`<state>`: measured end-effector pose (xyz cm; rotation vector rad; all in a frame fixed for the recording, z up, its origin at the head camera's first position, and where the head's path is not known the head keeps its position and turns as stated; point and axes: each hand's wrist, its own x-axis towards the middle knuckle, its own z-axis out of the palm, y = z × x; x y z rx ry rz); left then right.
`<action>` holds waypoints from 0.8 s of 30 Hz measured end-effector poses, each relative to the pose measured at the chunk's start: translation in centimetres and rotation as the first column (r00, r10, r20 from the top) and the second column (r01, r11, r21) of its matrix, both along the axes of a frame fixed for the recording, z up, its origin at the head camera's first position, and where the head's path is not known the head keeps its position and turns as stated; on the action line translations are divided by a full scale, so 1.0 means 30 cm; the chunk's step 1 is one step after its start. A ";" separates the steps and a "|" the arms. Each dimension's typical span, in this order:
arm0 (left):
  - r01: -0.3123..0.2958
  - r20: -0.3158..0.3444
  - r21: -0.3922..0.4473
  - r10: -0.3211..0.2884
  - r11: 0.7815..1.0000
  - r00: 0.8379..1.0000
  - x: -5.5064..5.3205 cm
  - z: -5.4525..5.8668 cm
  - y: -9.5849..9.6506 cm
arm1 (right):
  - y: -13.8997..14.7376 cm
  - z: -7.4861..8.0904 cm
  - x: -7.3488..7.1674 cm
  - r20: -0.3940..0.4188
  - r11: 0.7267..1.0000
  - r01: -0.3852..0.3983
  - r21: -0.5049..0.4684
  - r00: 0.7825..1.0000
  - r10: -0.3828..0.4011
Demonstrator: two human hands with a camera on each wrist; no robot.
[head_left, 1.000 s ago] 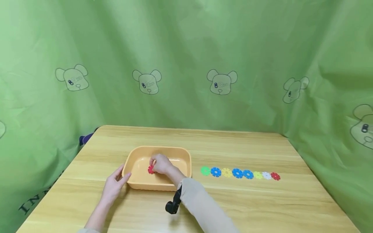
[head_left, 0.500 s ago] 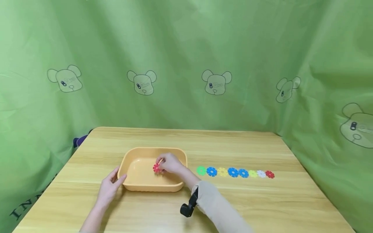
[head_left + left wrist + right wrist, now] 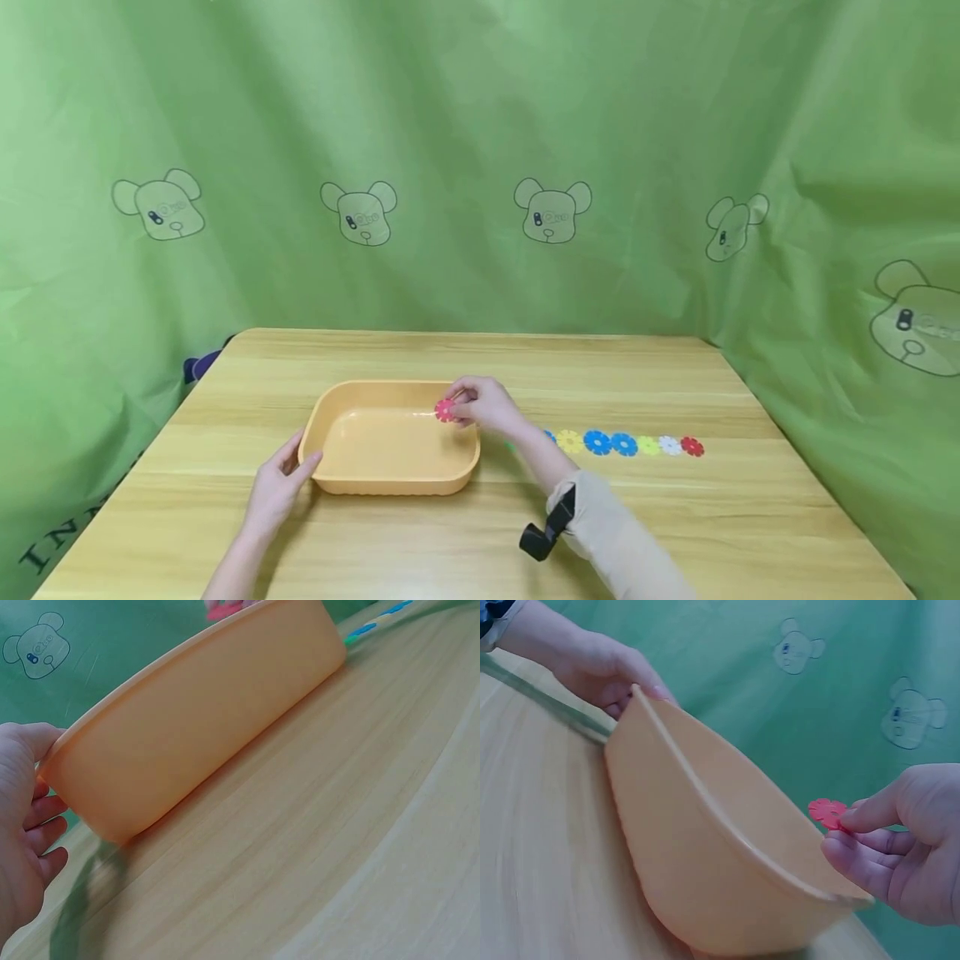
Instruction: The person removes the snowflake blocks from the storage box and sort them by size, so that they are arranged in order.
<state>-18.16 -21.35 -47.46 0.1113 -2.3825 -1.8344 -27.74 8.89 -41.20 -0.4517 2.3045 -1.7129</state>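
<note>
My right hand (image 3: 487,407) pinches a pinkish-red plastic snowflake disc (image 3: 444,410) between thumb and fingers, over the right end of an orange plastic basin (image 3: 390,446). In the right wrist view the disc (image 3: 826,813) is above the basin's rim (image 3: 739,844). My left hand (image 3: 273,483) grips the basin's left end, its thumb on the rim and fingers along the outer wall. No discs show inside the basin in the head view.
Right of the basin a row of discs lies on the wooden table (image 3: 375,550): blue discs (image 3: 597,442), a yellow (image 3: 570,442), a yellow-green (image 3: 648,446), a white (image 3: 670,446) and a red (image 3: 692,447). My forearm mostly hides the green one. A green curtain (image 3: 450,108) surrounds the table.
My right hand has lifted the red disc from the basin's floor and carried it right to the basin's right end. My left hand keeps its grip. The head view has shifted slightly.
</note>
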 end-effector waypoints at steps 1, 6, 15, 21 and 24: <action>0.002 -0.001 -0.001 -0.002 1.000 1.000 0.002 0.000 -0.001 | 0.019 0.003 0.002 0.002 1.000 0.005 -0.013 1.000 -0.005; 0.011 -0.003 -0.004 -0.011 1.000 1.000 0.007 0.002 -0.005 | 0.125 0.016 0.017 0.009 0.998 0.053 -0.035 0.999 -0.053; 0.005 -0.007 0.010 -0.005 1.000 1.000 0.001 -0.003 -0.001 | 0.352 -0.019 0.049 0.052 0.981 0.184 -0.063 0.982 -0.181; 0.010 -0.010 0.017 -0.010 1.000 1.000 0.001 -0.004 -0.002 | 0.493 -0.043 0.068 0.056 0.969 0.242 -0.047 0.969 -0.239; 0.011 -0.006 0.016 -0.011 1.000 1.000 0.002 -0.001 -0.002 | 0.561 -0.051 0.074 0.058 0.964 0.265 -0.035 0.963 -0.262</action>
